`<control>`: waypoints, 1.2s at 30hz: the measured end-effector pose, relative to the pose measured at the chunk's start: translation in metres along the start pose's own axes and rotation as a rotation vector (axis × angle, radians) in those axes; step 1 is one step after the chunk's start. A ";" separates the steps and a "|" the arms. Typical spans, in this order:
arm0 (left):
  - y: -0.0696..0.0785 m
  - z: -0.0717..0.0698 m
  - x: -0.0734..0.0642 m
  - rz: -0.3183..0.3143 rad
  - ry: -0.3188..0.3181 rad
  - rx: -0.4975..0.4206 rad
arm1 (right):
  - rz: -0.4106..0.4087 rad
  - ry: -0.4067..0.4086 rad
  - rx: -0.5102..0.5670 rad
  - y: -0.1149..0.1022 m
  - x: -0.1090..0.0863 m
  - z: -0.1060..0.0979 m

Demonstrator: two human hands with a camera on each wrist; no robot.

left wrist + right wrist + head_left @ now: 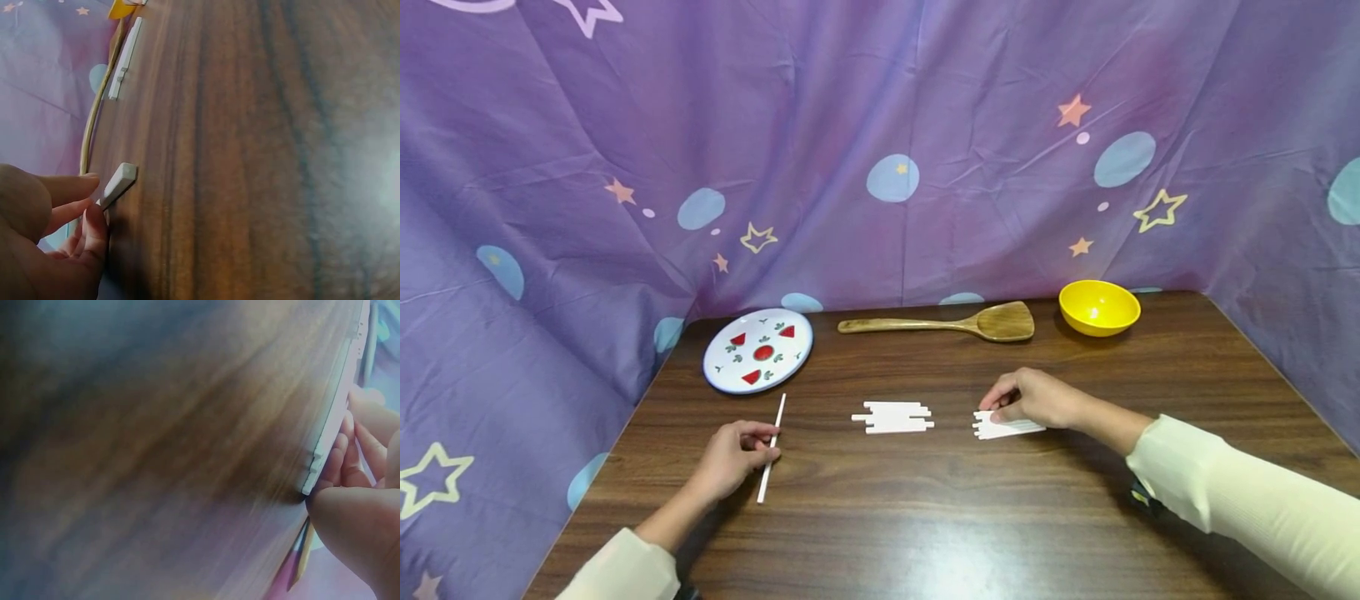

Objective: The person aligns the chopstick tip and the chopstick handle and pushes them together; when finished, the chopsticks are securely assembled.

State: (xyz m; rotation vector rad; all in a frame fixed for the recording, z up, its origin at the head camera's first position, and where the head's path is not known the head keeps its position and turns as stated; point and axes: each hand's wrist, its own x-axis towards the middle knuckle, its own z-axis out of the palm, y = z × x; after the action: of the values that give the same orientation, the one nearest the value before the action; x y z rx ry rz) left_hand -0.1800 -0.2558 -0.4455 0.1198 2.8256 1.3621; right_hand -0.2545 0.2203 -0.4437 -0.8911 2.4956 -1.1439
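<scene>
On the left of the table, my left hand (732, 457) pinches a single white stick (765, 481) between thumb and fingers. The left wrist view shows the near end of that white stick (120, 179) sticking out past the fingertips, low over the wood. Over at the right, my right hand (1028, 398) has thumb and index finger on the far edge of a row of white sticks (1011, 428), pinching there. Its other fingers curl beside the row in the right wrist view. Between the hands lies another flat cluster of white sticks (895, 417), their ends uneven.
A white plate (745, 346) with watermelon pictures stands at the back left. Along the back edge lie a wooden spatula (1004, 322) and, right of it, a yellow bowl (1097, 310). A purple patterned cloth (850, 108) hangs behind the brown wooden table (880, 517).
</scene>
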 end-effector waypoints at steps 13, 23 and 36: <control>0.017 -0.003 0.021 0.035 -0.016 0.053 | 0.014 -0.002 -0.001 0.003 0.000 0.000; 0.049 0.025 0.047 0.182 -0.103 0.035 | 0.023 -0.001 -0.006 0.002 0.001 -0.001; 0.084 0.070 0.080 0.211 -0.249 0.073 | 0.042 0.013 0.011 -0.005 0.001 0.001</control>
State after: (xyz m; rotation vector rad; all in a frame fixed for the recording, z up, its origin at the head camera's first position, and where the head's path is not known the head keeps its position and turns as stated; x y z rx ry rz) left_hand -0.2514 -0.1432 -0.4214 0.5616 2.7122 1.1783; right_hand -0.2527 0.2170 -0.4409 -0.8274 2.5042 -1.1525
